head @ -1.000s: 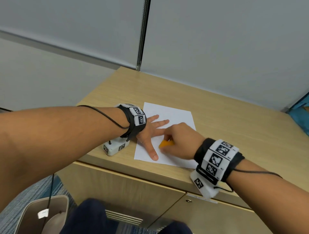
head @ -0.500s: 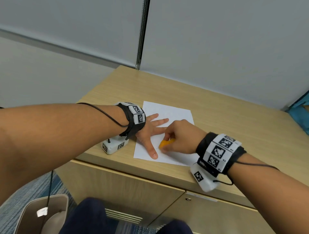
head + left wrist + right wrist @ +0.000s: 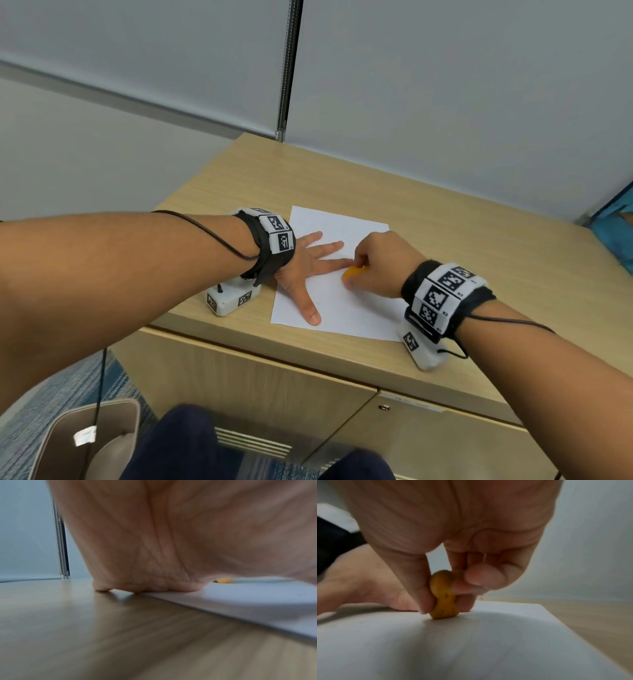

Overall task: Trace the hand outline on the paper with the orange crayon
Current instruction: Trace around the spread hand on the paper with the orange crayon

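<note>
A white sheet of paper [image 3: 346,308] lies on the wooden cabinet top [image 3: 479,260]. My left hand [image 3: 310,265] lies flat on the sheet's left part with fingers spread and thumb pointing toward me. My right hand [image 3: 371,263] pinches a stubby orange crayon [image 3: 353,273] between thumb and fingers, its lower end on the paper by the tip of a left finger. In the right wrist view the crayon [image 3: 443,597] stands on the paper [image 3: 471,649] with the left hand [image 3: 363,584] behind it. The left wrist view shows the palm [image 3: 171,540] resting on the paper's edge [image 3: 257,608] and a bit of crayon [image 3: 223,580].
The cabinet top ends close to me, with doors [image 3: 267,387] below its front edge. A grey wall with a metal strip [image 3: 287,68] stands behind it. A beige bin [image 3: 85,442] sits on the floor at lower left. Something blue [image 3: 616,233] shows at the right edge.
My right hand has slid the crayon away from me and to the right, along the left finger toward its tip. The left hand has stayed flat in place.
</note>
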Available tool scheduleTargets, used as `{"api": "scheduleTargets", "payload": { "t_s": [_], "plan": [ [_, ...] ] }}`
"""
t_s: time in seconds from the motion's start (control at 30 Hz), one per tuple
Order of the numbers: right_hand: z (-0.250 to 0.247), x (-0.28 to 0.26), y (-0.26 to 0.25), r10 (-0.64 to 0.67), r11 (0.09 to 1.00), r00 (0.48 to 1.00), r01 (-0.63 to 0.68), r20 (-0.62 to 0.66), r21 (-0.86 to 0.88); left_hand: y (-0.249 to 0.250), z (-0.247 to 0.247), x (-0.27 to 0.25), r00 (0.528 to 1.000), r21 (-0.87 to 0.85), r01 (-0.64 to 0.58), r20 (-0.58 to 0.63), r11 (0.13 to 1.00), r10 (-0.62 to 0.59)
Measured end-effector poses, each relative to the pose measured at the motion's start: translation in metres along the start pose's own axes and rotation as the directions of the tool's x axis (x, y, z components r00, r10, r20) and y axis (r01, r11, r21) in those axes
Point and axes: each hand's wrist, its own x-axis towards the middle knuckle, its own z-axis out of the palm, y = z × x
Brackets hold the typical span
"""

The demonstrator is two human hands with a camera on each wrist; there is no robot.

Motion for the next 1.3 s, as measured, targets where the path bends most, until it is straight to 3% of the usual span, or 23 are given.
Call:
{"api": "scheduleTargets", "payload": {
  "t_s": [0.17,0.23,0.4,0.57,0.73,0.93,1.1,1.17,1.3],
  "plan": [
    [0.011,-0.024,-0.027,-0.153,0.987,0.984,0.149,0.089,0.053,-0.002,0.001,0.003,1.0,0.028,0.01,0.005,1.0,-0.01],
    [0.008,-0.021,-0.024,-0.134,0.991,0.985,0.13,0.109,0.038,-0.002,0.002,0.003,1.0,0.019,0.007,0.002,1.0,-0.007],
    [-0.001,0.007,0.001,0.032,0.999,0.999,-0.032,-0.007,-0.001,0.001,0.0,-0.002,1.0,0.016,0.005,-0.005,1.0,-0.005],
    [0.008,-0.02,-0.024,-0.142,0.99,0.983,0.14,0.113,0.024,-0.001,0.001,0.001,1.0,0.027,0.012,0.005,1.0,-0.013],
    [-0.005,0.003,0.002,-0.008,0.999,1.0,0.01,0.026,-0.046,0.0,0.0,0.0,1.0,-0.003,0.0,-0.004,1.0,0.0],
    [0.007,-0.022,-0.017,-0.159,0.987,0.98,0.155,0.118,0.039,-0.003,0.001,0.004,1.0,0.025,0.009,0.003,1.0,-0.009],
    [0.0,0.003,0.01,-0.015,1.0,0.999,0.015,0.028,0.016,0.0,0.0,0.001,1.0,0.005,-0.001,-0.009,1.0,0.001],
    [0.002,0.005,0.015,-0.017,0.999,1.0,0.017,0.009,0.031,0.0,-0.001,0.001,1.0,0.008,0.001,-0.013,1.0,-0.001],
    [-0.003,-0.004,0.019,-0.105,0.985,0.983,0.082,0.149,0.154,-0.002,-0.001,0.004,1.0,0.02,0.002,0.003,1.0,-0.002]
  ]
}}
